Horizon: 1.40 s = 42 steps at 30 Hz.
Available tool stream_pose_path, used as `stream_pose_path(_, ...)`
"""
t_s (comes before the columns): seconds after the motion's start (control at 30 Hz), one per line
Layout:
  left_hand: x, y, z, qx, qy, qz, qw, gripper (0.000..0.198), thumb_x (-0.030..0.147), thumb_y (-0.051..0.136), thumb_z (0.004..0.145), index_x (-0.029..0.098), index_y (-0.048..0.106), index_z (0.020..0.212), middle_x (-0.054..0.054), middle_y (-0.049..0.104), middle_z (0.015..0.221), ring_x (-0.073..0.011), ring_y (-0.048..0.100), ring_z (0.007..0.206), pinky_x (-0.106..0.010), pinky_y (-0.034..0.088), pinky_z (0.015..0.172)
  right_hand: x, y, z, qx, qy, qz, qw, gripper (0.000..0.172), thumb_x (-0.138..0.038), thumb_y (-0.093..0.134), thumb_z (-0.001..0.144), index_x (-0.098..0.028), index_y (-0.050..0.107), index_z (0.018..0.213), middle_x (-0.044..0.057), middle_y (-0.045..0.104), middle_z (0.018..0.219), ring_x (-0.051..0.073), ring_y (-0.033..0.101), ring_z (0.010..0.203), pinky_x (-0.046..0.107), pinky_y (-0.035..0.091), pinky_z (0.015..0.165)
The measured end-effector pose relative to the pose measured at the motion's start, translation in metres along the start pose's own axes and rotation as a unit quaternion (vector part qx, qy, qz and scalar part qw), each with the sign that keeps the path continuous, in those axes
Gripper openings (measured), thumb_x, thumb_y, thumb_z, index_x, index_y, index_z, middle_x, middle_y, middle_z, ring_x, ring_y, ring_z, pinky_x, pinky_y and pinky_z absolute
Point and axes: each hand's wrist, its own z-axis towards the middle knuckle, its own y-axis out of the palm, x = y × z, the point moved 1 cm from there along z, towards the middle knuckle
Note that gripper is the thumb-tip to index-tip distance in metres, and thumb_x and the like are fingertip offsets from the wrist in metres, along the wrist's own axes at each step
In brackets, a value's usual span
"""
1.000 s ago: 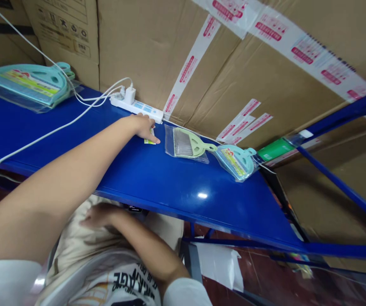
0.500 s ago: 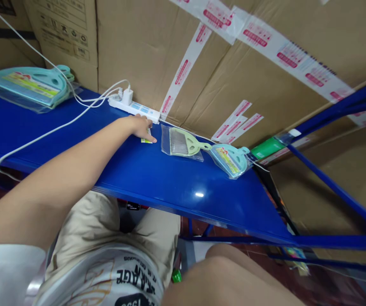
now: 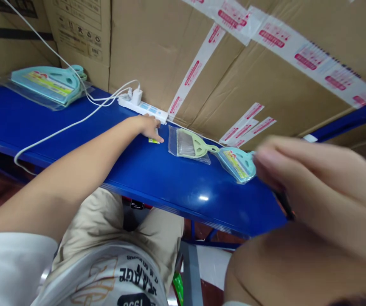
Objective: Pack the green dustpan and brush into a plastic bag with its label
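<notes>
Head view: our left hand (image 3: 147, 126) lies flat on the blue shelf (image 3: 157, 178), fingertips pressing a small yellow-green label (image 3: 154, 140) against the surface — touching it, not closed around it. Our right hand (image 3: 313, 178) is raised close to the camera, blurred, fingers loosely curled; whether it grips the thin dark object below it we cannot tell. Just right of the label lies a bagged green brush (image 3: 189, 145), its handle meeting a bagged blue dustpan (image 3: 236, 163). We judge the label not yet lifted off the shelf or applied to anything. Behind the left hand sits a white power strip (image 3: 143, 108); its cord (image 3: 65, 127) trails across the shelf, clear of the label. More bagged dustpans (image 3: 47, 84) rest far left, against cardboard boxes (image 3: 157, 51).
</notes>
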Motion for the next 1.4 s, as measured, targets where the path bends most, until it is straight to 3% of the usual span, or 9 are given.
stream_pose_path(0.17, -0.003, -0.002, 0.001, 0.021, -0.021, 0.003, 1.0, 0.089, 0.068, 0.067, 0.083, 0.027, 0.054, 0.161, -0.014, 0.051, 0.17, -0.0429, 0.043, 0.157, -0.051, 0.039, 0.127, 0.074, 0.052, 0.112, 0.16, 0.177, -0.171, 0.956, 0.045, -0.016, 0.057, 0.098, -0.027, 0.035, 0.06, 0.002, 0.056, 0.064, 0.018, 0.05, 0.065, 0.033, 0.037, 0.066)
stream_pose_path(0.37, -0.009, 0.002, 0.007, 0.014, -0.042, -0.011, 0.999, 0.104, 0.083, 0.064, 0.076, 0.032, 0.048, 0.165, -0.011, 0.046, 0.173, -0.0432, 0.039, 0.16, -0.053, 0.032, 0.131, 0.143, 0.121, 0.115, 0.075, 0.221, -0.19, 0.954, 0.026, -0.027, 0.067, 0.093, -0.026, 0.05, 0.074, 0.011, 0.072, 0.09, 0.03, 0.067, 0.094, 0.039, 0.049, 0.083)
stream_pose_path(0.67, -0.004, 0.002, 0.005, 0.012, -0.016, -0.012, 1.0, 0.106, 0.073, 0.07, 0.074, 0.028, 0.045, 0.166, -0.012, 0.05, 0.17, -0.0394, 0.048, 0.155, -0.042, 0.039, 0.127, 0.129, 0.128, 0.116, 0.096, 0.192, -0.159, 0.964, 0.018, -0.038, 0.069, 0.092, -0.024, 0.059, 0.095, 0.007, 0.073, 0.088, 0.029, 0.071, 0.09, 0.039, 0.05, 0.082)
stream_pose_path(1.03, 0.0, 0.0, 0.004, 0.007, 0.008, -0.018, 1.0, 0.099, 0.061, 0.072, 0.075, 0.023, 0.047, 0.164, -0.013, 0.066, 0.155, -0.0335, 0.063, 0.141, -0.034, 0.049, 0.116, 0.112, 0.114, 0.114, 0.099, 0.135, -0.093, 0.981, 0.023, -0.032, 0.065, 0.093, -0.026, 0.049, 0.077, -0.001, 0.061, 0.071, 0.018, 0.06, 0.073, 0.031, 0.044, 0.074)
stream_pose_path(1.1, -0.001, 0.0, 0.005, 0.008, 0.009, -0.02, 1.0, 0.097, 0.06, 0.072, 0.075, 0.025, 0.048, 0.163, -0.012, 0.066, 0.155, -0.0329, 0.063, 0.141, -0.034, 0.049, 0.116, 0.086, 0.112, 0.102, 0.029, 0.083, -0.032, 0.996, 0.033, -0.037, 0.066, 0.096, -0.025, 0.047, 0.072, -0.004, 0.055, 0.064, 0.014, 0.052, 0.065, 0.028, 0.04, 0.068)
stream_pose_path(1.17, -0.001, 0.0, 0.006, 0.005, 0.013, -0.025, 1.0, 0.098, 0.059, 0.073, 0.075, 0.025, 0.048, 0.163, -0.011, 0.065, 0.156, -0.0334, 0.063, 0.141, -0.034, 0.049, 0.116, 0.047, 0.127, 0.081, -0.138, -0.01, 0.068, 0.988, 0.042, -0.045, 0.073, 0.095, -0.023, 0.048, 0.069, -0.006, 0.053, 0.062, 0.011, 0.047, 0.063, 0.025, 0.036, 0.064)
stream_pose_path(1.23, -0.001, -0.001, 0.005, -0.002, 0.018, -0.034, 0.999, 0.1, 0.06, 0.075, 0.074, 0.021, 0.049, 0.163, -0.013, 0.065, 0.156, -0.0348, 0.063, 0.141, -0.035, 0.049, 0.116, 0.004, 0.157, 0.052, -0.357, -0.122, 0.158, 0.913, 0.045, -0.043, 0.08, 0.092, -0.022, 0.049, 0.068, -0.008, 0.055, 0.064, 0.009, 0.049, 0.063, 0.023, 0.038, 0.065)
stream_pose_path(1.33, 0.0, -0.001, 0.003, -0.001, 0.025, -0.049, 0.998, 0.1, 0.062, 0.077, 0.074, 0.017, 0.052, 0.16, -0.017, 0.064, 0.155, -0.0363, 0.063, 0.14, -0.036, 0.048, 0.117, -0.04, 0.212, 0.009, -0.665, -0.232, 0.135, 0.697, 0.042, -0.019, 0.079, 0.092, -0.023, 0.047, 0.065, -0.007, 0.059, 0.064, 0.009, 0.053, 0.062, 0.022, 0.042, 0.064)
stream_pose_path(1.4, 0.001, -0.001, 0.002, 0.002, 0.03, -0.057, 0.998, 0.097, 0.061, 0.077, 0.075, 0.016, 0.054, 0.158, -0.018, 0.065, 0.154, -0.0367, 0.063, 0.14, -0.037, 0.048, 0.117, -0.046, 0.234, -0.004, -0.69, -0.202, 0.037, 0.694, 0.045, -0.025, 0.069, 0.1, -0.024, 0.041, 0.064, -0.004, 0.058, 0.063, 0.011, 0.049, 0.058, 0.025, 0.041, 0.06)
